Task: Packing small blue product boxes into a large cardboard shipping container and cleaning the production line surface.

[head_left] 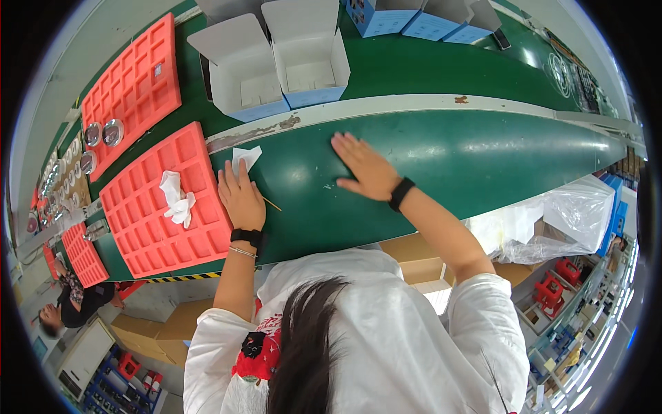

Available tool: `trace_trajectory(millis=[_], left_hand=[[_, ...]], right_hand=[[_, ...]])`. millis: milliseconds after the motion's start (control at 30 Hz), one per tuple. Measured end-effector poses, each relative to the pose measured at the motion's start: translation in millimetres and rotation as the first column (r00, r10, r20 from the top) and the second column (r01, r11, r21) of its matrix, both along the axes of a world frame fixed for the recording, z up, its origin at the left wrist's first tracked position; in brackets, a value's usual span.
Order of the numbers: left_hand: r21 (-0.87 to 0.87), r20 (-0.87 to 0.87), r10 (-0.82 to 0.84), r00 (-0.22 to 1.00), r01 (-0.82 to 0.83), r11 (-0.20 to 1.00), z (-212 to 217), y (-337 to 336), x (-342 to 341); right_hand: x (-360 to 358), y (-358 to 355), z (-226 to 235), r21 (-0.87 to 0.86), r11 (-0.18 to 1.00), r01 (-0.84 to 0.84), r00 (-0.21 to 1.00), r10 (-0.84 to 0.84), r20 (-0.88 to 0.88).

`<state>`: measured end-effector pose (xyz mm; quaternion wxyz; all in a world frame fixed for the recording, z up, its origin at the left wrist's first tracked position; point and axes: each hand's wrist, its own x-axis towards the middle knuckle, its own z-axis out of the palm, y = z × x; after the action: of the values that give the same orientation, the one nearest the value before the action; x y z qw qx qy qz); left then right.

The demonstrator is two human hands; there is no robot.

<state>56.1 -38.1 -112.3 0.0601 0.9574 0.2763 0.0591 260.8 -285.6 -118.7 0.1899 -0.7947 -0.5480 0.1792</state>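
We view a green conveyor belt from above the worker's head. At its far left edge lie small round metal parts, beside two red compartment trays: an upper tray and a nearer tray, whose cells appear empty apart from a crumpled white cloth resting on the middle of the nearer one. A third red tray sits at the lower left corner. We judge from this that the trays' contents are already cleared and wiping or resetting of the belt remains, though nothing here confirms it.

The left hand lies flat, fingers extended, on the belt just beside the nearer tray's right edge; its fingertips touch a small white slip of paper, and a thin wooden stick lies just to its right. The right hand is spread open, palm down, on bare belt near the pale dividing rail, gripping nothing. Both wrists carry black bands.

Beyond the rail, on the far lane, stand two open white cartons with blue sides, flaps raised and interiors seemingly empty. Toward the far right edge we see further blue and white boxes, closed or partly open; their printing is too small to read
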Motion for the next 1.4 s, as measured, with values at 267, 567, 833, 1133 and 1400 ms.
trace_trajectory(millis=[267,567,833,1133,1400], left_hand=[[-0.305,-0.061,-0.268,0.961,0.238,0.922,8,-45,-32],[-0.094,-0.168,-0.122,0.978,0.108,0.99,7,-15,-29],[-0.334,0.04,-0.414,0.909,0.403,0.852,-8,-70,34],[-0.36,-0.154,-0.753,0.64,0.673,0.646,-1,-73,21],[-0.416,-0.036,-0.816,0.576,0.734,0.537,14,-65,52]], right_hand=[[-15,43,5,-0.095,0.994,-0.045,0.98,0.062,0.189],[-9,-67,22,0.014,0.972,0.233,0.971,-0.232,-0.049],[87,-87,-16,-0.227,0.746,0.625,0.761,-0.519,0.389],[-3,-60,10,-0.029,1.0,-0.006,1.0,0.006,-0.011],[60,-28,11,-0.253,0.963,0.097,0.962,-0.025,0.272]])
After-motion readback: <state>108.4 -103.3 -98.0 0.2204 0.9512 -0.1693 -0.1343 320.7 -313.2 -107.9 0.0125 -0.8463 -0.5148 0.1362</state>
